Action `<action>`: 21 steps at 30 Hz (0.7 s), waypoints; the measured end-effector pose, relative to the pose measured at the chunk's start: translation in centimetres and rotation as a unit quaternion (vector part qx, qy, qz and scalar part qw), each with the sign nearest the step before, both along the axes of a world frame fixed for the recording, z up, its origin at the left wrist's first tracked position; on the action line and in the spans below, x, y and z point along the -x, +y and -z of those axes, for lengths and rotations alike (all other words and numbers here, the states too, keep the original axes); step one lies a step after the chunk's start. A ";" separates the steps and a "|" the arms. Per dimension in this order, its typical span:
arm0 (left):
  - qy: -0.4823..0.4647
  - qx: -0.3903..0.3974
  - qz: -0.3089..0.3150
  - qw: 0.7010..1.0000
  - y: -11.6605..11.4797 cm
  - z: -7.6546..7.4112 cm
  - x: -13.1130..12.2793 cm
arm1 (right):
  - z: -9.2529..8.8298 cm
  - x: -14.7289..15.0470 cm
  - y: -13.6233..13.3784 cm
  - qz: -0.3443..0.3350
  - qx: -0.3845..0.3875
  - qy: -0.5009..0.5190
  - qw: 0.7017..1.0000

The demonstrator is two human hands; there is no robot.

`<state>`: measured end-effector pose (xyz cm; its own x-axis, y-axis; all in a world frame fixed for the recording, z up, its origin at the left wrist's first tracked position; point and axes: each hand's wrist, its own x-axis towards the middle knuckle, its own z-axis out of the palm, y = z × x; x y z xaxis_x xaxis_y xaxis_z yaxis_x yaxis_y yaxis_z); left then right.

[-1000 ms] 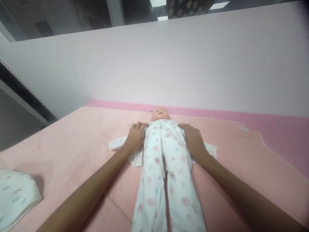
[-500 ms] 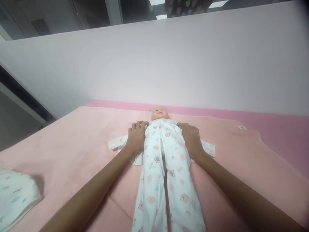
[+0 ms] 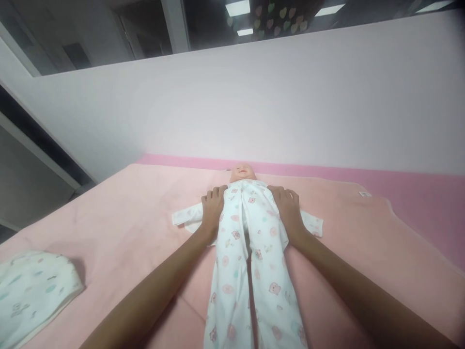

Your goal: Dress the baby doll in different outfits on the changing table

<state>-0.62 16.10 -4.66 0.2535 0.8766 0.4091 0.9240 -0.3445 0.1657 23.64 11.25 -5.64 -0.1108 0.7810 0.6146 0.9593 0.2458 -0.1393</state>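
Half-curled, left hand point(image 3: 213, 212) and right hand point(image 3: 289, 213) flank the printed trousers point(image 3: 232, 257) at eleven and one o'clock, likely steadying them; grip unclear.

doll's head point(image 3: 242, 173) on blanket point(image 3: 119, 213) | trousers point(image 3: 232, 261) before it | cloth point(image 3: 36, 291) at left | wall point(image 3: 254, 102) behind

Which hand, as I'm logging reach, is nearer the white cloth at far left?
Left: the left hand is right of the white cloth; the right hand is farther right, across the printed trousers.
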 end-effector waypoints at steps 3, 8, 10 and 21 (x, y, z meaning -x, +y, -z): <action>0.002 0.000 -0.008 1.000 0.2 0.1 0.0 | 0.8 0.2 0.3 0.026 -0.006 -0.011 1.000; 0.007 -0.010 -0.009 1.000 0.5 0.1 -0.1 | 1.4 0.0 0.8 0.047 -0.012 -0.015 0.999; 0.008 -0.017 0.000 1.000 0.4 0.0 -0.1 | 1.4 -0.2 0.9 0.045 -0.022 -0.020 0.999; -0.006 0.018 0.125 0.992 -0.4 -1.7 2.1 | -0.5 -1.8 0.9 -0.044 0.062 0.083 0.994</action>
